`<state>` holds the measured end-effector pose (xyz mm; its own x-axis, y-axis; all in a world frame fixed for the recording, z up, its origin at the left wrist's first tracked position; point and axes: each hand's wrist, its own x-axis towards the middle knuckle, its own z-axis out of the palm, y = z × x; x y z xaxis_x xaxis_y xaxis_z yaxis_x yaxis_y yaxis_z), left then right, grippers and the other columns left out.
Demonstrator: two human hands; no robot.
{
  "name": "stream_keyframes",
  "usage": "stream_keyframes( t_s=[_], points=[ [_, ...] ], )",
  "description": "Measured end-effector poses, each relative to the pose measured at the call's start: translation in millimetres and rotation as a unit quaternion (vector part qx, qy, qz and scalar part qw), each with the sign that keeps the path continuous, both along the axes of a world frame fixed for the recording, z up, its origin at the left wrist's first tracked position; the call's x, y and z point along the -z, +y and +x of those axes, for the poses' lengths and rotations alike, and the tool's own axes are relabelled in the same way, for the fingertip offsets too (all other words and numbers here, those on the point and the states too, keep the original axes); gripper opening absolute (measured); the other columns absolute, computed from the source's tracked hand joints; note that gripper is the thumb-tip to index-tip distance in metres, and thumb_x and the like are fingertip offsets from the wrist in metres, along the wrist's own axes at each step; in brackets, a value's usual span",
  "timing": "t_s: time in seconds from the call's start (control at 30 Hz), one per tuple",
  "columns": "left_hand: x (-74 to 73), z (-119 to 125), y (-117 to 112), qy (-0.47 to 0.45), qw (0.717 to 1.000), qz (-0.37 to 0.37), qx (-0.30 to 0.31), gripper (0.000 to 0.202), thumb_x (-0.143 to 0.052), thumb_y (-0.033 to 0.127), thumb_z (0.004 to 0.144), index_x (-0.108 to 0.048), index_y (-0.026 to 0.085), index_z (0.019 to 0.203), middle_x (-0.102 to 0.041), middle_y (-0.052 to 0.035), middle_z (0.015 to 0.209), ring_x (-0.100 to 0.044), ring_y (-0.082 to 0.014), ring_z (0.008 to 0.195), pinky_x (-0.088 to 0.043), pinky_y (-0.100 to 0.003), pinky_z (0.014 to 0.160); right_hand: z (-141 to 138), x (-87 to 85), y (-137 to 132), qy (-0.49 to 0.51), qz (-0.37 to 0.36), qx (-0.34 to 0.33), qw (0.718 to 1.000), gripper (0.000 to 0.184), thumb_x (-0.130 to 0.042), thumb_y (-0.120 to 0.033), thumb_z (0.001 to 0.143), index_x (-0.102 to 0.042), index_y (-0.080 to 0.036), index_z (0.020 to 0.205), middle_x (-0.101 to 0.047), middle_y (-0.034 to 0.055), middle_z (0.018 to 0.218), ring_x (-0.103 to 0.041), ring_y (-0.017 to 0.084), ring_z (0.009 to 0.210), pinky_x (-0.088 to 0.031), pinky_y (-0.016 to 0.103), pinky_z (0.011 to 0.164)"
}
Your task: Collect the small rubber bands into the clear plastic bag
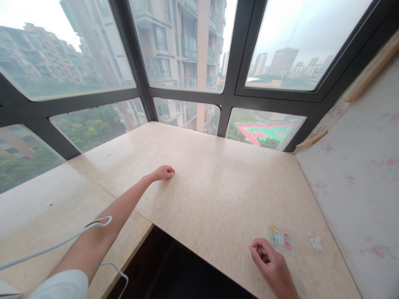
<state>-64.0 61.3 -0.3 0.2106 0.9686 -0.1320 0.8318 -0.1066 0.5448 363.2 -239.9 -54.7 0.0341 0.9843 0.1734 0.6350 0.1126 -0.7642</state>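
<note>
My left hand (163, 172) reaches far out over the pale marble sill (212, 187). Its fingers are curled in and their tips rest on the stone; whether they hold anything is hidden. My right hand (270, 261) hovers near the sill's front edge, fingers bent inward in a loose pinch around something too small to name. Just beyond that hand lies a clear plastic sheet (282, 240) with small coloured round pieces on it. A little white flower-shaped piece (317, 243) lies to the sheet's right.
Dark-framed bay windows (229, 97) close off the sill at the back and left. A floral-papered wall (358, 174) bounds the right. A white cable (56, 245) loops over my left arm. A dark gap (174, 270) opens below the front edge.
</note>
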Motion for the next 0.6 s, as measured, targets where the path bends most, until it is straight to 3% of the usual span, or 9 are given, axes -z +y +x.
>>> stream_keyframes(
  t_s=[0.17,0.37,0.6],
  points=[
    [-14.4,-1.7,-11.3,-0.047,0.999,-0.003,0.026,0.048,-0.051,0.043,0.079,-0.062,0.014,0.115,-0.070,-0.0083,0.092,-0.064,-0.0180,0.078,-0.048,-0.026,0.062,-1.8,-4.3,-0.2,0.009,0.003,0.002,1.000,0.024,-0.049,-0.041,0.089,-0.054,-0.021,0.077,-0.041,-0.0060,0.052,-0.044,0.011,0.043,-0.036,0.020,0.043],
    [-24.8,-14.9,-21.9,-0.005,0.998,-0.016,0.054,0.037,-0.069,0.040,0.059,-0.071,0.016,0.087,-0.069,-0.0046,0.078,-0.060,-0.0185,0.074,-0.043,-0.026,0.067,-1.0,-5.2,-0.3,0.017,0.000,-0.006,1.000,0.024,-0.048,-0.041,0.090,-0.054,-0.021,0.078,-0.043,-0.0057,0.053,-0.045,0.011,0.044,-0.036,0.020,0.043],
    [-11.6,-6.0,-27.8,0.022,0.999,-0.012,0.037,0.025,-0.064,0.039,0.064,-0.069,0.018,0.076,-0.064,-0.0017,0.070,-0.057,-0.0170,0.071,-0.039,-0.024,0.064,-1.1,-9.3,-1.0,0.020,0.000,-0.012,1.000,0.023,-0.049,-0.040,0.090,-0.055,-0.021,0.078,-0.043,-0.0058,0.053,-0.046,0.012,0.044,-0.037,0.020,0.044]
  ],
)
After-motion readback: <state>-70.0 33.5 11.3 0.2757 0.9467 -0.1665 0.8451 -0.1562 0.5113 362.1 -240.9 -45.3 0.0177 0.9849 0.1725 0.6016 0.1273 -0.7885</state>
